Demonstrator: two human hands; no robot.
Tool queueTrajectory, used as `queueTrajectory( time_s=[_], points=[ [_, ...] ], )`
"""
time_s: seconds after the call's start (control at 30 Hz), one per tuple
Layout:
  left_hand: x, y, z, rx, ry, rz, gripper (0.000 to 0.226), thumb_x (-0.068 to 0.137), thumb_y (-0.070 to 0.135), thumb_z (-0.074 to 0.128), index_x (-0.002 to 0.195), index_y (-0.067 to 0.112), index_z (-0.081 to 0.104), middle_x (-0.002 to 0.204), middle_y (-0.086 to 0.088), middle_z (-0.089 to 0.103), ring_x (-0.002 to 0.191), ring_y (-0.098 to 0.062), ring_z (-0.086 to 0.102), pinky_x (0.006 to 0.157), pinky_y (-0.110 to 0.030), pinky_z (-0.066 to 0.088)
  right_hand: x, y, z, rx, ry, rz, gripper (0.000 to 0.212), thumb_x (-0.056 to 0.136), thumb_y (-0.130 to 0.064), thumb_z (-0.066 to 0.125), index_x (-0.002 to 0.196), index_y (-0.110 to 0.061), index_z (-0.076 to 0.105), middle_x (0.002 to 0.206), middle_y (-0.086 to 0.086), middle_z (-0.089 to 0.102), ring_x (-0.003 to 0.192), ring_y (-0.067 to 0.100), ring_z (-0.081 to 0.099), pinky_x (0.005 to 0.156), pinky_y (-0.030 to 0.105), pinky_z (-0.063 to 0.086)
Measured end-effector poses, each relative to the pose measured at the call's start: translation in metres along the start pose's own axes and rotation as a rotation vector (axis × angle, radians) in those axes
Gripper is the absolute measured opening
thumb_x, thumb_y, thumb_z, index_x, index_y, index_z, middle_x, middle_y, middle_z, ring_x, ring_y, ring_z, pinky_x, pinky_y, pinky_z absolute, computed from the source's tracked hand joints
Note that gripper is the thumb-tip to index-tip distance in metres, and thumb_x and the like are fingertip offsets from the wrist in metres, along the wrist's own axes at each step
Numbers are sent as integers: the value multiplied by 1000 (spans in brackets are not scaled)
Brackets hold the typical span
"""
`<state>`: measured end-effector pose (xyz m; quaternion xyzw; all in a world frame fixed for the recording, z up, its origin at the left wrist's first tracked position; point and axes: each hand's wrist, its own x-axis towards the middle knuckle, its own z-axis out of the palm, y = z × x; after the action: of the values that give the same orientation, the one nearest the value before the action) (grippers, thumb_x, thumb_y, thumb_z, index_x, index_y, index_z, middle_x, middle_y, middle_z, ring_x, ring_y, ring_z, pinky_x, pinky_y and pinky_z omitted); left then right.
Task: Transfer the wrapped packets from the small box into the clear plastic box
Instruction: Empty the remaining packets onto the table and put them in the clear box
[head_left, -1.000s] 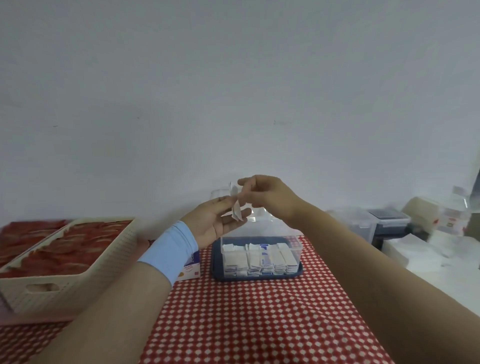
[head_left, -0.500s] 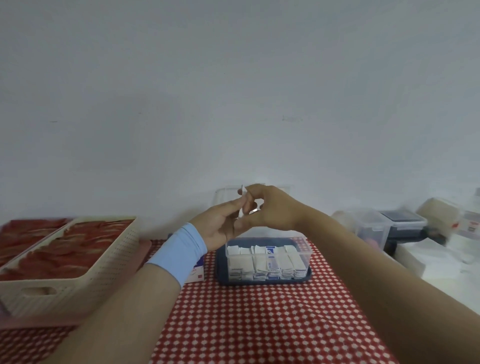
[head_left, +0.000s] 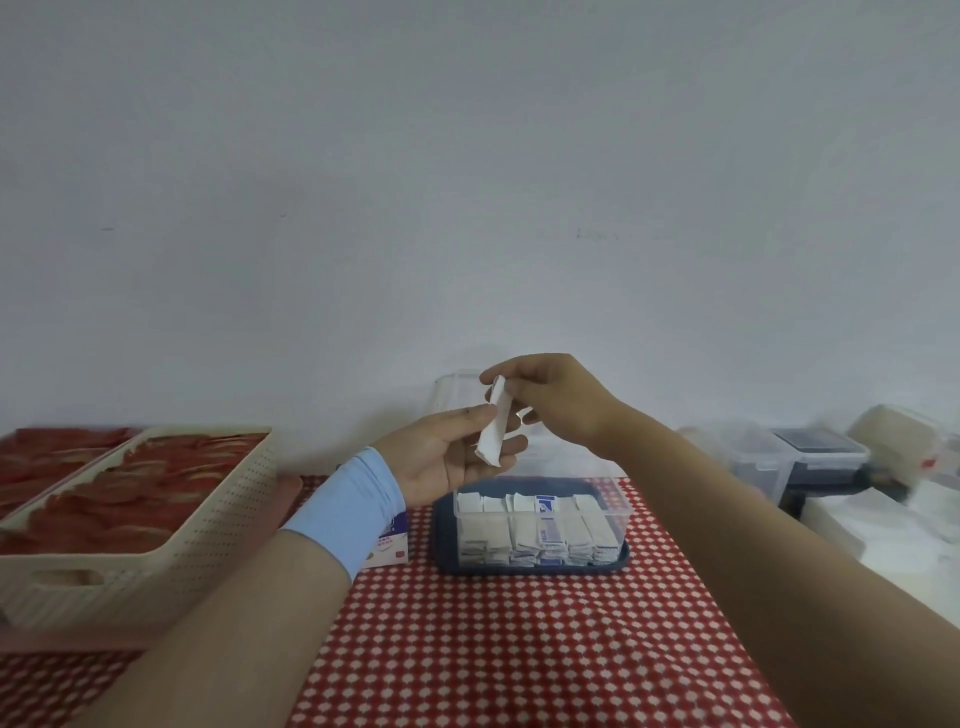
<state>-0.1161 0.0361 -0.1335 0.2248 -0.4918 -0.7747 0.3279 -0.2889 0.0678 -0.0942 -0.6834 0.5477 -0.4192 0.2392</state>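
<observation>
A white wrapped packet (head_left: 492, 428) is held up in the air between both hands, above the clear plastic box (head_left: 618, 512). My left hand (head_left: 447, 457) pinches its lower part, palm up. My right hand (head_left: 556, 397) pinches its top end from above. The clear plastic box stands on a dark blue lid (head_left: 530, 566) and holds several white and blue packets standing in rows. The small box (head_left: 387, 545), white with blue and red print, lies beside my left wrist and is mostly hidden by it.
A cream perforated basket (head_left: 156, 535) with red packets fills the left side. Clear lidded containers (head_left: 769, 457) and white sheets (head_left: 883, 530) stand at the right. A clear container (head_left: 454, 395) stands by the wall behind my hands. A red checked cloth (head_left: 519, 649) covers the table.
The packet, edge-on and mostly hidden between the fingers half a second ago, now shows its full length. Both hands stay together above the clear box.
</observation>
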Motion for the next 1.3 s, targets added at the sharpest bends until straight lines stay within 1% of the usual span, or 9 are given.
queueTrajectory(
  time_s=[0.23, 0.4, 0.6, 0.67, 0.8, 0.9, 1.0, 1.13, 1.3],
  points=[
    [0, -1, -4, 3, 4, 6, 48, 84, 21, 65, 127, 0, 59, 121, -14, 69, 96, -23, 72, 78, -32, 62, 3, 0, -2, 10, -38, 69, 32, 101, -11, 51, 128, -20, 66, 93, -8, 72, 73, 2, 70, 70, 21, 54],
    [-5, 1, -2, 68, -12, -20, 39, 82, 22, 64, 118, 6, 63, 109, -13, 73, 93, -23, 74, 71, -33, 63, 3, 2, -6, 26, -90, 94, 24, 97, -7, 57, 102, -17, 77, 82, -7, 76, 74, 6, 70, 73, 25, 54],
    [2, 2, -6, 200, 32, -17, 20, 100, 18, 52, 114, 8, 62, 106, -9, 76, 97, -25, 74, 90, -41, 55, 7, 6, -16, -49, -169, 95, 13, 93, -9, 65, 94, -14, 76, 87, 4, 77, 74, 10, 71, 66, 25, 54],
    [7, 4, -7, 458, 95, -2, 22, 102, 26, 53, 113, 12, 65, 108, -7, 76, 103, -25, 72, 98, -44, 54, 11, 12, -18, -78, -141, 133, 14, 93, -8, 64, 92, -15, 76, 82, 1, 75, 67, 9, 68, 58, 24, 48],
    [15, 7, -21, 1432, 202, 79, 34, 93, 54, 56, 106, 27, 72, 109, 7, 71, 103, -14, 63, 100, -39, 48, 23, 34, -15, -317, -117, 197, 16, 94, -5, 59, 96, -9, 74, 91, 12, 74, 58, 14, 62, 54, 24, 44],
    [17, -1, -31, 1735, 21, 0, 55, 76, 72, 51, 109, 34, 73, 114, 13, 67, 103, -12, 58, 100, -39, 46, 31, 49, -1, -466, -230, 232, 16, 91, -3, 58, 92, -10, 73, 92, 10, 74, 55, 15, 64, 63, 31, 53],
    [19, -13, -36, 2047, -144, 5, 64, 70, 74, 52, 115, 33, 72, 118, 13, 66, 106, -11, 51, 104, -39, 38, 39, 60, 18, -562, -317, 246, 15, 89, -7, 60, 87, -14, 73, 91, 11, 77, 58, 18, 67, 79, 40, 61],
    [22, -31, -41, 2279, -259, 43, 50, 73, 73, 48, 89, 30, 68, 94, 10, 64, 101, -16, 49, 114, -41, 23, 40, 65, 34, -606, -394, 247, 18, 88, -5, 56, 89, -4, 74, 88, 15, 75, 57, 17, 63, 70, 29, 56],
    [24, -39, -50, 2250, -252, 46, 44, 83, 62, 48, 94, 27, 72, 103, 7, 65, 112, -17, 45, 118, -44, 19, 38, 71, 48, -632, -435, 255, 20, 91, -8, 56, 102, -7, 73, 93, 10, 74, 61, 15, 65, 67, 26, 54]
  ],
)
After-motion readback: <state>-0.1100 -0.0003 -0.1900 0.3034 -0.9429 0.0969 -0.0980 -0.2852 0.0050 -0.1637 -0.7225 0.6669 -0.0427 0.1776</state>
